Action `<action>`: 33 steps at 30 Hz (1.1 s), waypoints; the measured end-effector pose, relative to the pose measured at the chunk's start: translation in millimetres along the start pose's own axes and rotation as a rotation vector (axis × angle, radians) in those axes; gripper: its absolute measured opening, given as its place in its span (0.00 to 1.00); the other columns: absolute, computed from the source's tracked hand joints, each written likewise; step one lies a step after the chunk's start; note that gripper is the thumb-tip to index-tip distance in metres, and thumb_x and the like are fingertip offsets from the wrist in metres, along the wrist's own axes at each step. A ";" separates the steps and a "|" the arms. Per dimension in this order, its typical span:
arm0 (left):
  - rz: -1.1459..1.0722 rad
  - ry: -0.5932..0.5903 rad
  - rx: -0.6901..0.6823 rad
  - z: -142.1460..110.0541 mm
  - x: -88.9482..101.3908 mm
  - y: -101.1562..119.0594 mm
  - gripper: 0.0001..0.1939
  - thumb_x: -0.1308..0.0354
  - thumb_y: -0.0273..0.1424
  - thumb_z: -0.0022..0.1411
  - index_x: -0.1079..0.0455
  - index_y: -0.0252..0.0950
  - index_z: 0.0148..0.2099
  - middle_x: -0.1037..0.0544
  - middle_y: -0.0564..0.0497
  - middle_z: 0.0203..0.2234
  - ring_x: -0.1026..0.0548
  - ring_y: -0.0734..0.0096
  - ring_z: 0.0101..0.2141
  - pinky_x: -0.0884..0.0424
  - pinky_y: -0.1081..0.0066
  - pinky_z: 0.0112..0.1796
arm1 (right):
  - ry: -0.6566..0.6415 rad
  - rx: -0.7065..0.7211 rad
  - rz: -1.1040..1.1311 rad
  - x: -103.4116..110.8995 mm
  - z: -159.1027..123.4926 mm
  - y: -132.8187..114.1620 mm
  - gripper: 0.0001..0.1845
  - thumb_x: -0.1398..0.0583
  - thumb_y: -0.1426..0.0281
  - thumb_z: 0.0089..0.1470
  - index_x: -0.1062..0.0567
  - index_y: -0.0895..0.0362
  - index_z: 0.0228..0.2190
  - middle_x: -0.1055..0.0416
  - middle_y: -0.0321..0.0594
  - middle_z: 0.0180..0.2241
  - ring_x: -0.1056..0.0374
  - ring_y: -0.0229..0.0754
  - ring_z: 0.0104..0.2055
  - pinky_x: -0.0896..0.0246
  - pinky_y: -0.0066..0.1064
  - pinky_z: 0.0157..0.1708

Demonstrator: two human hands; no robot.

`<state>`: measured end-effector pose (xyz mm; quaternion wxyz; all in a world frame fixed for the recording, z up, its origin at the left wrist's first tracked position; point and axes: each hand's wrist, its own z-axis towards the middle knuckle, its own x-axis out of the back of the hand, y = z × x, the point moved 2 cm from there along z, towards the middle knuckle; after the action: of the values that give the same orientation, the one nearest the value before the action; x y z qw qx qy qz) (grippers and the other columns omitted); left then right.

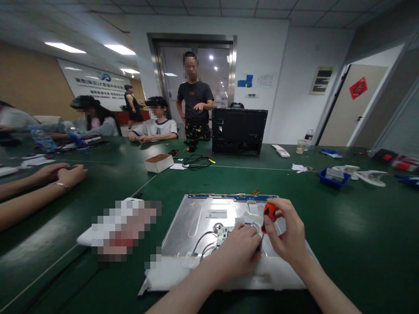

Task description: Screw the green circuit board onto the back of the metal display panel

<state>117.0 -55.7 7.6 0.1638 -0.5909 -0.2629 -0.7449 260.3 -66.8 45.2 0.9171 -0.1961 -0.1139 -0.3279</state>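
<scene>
A silver display panel (183, 231) lies back side up on the green table, with a blue circuit strip (209, 197) along its far edge. My right hand (288, 235) grips a screwdriver (269, 212) by its red and black handle. The shaft points down toward the fingertips of my left hand (240, 244), and its tip is hidden. My left hand rests over the panel's middle with fingers curled; what they hold, if anything, is hidden. Beside it a small green circuit board (224, 233) shows in part, with black cables (204, 240) running from it.
Left of the panel lies a white object (121, 222), partly blurred out. Farther back are a small open box (159, 163), black cable (198, 161) and an upright black monitor casing (239, 131). A blue tray (334, 177) stands right. Another person's hands (70, 174) are at the left.
</scene>
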 end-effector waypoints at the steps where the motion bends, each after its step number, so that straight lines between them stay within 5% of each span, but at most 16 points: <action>1: 0.003 0.000 0.001 0.1 -0.3 -0.1 0.03 0.46 0.26 0.64 0.33 0.35 0.40 0.24 0.47 0.39 0.26 0.60 0.42 0.36 0.60 0.47 | -0.002 -0.001 0.002 0.2 -0.1 0.1 0.16 0.45 0.71 0.59 0.33 0.55 0.49 0.30 0.44 0.39 0.32 0.40 0.31 0.31 0.32 0.26; 33: 0.003 0.004 0.000 0.9 1.2 -0.2 0.02 0.45 0.27 0.64 0.31 0.35 0.39 0.23 0.46 0.40 0.26 0.60 0.42 0.36 0.60 0.49 | 0.044 0.025 -0.027 -2.2 1.2 -1.0 0.13 0.41 0.69 0.61 0.34 0.54 0.47 0.26 0.40 0.34 0.30 0.38 0.27 0.31 0.29 0.24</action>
<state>117.2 -54.9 8.8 0.1655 -0.5899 -0.2615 -0.7458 257.9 -65.8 45.9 0.9173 -0.1756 -0.1003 -0.3430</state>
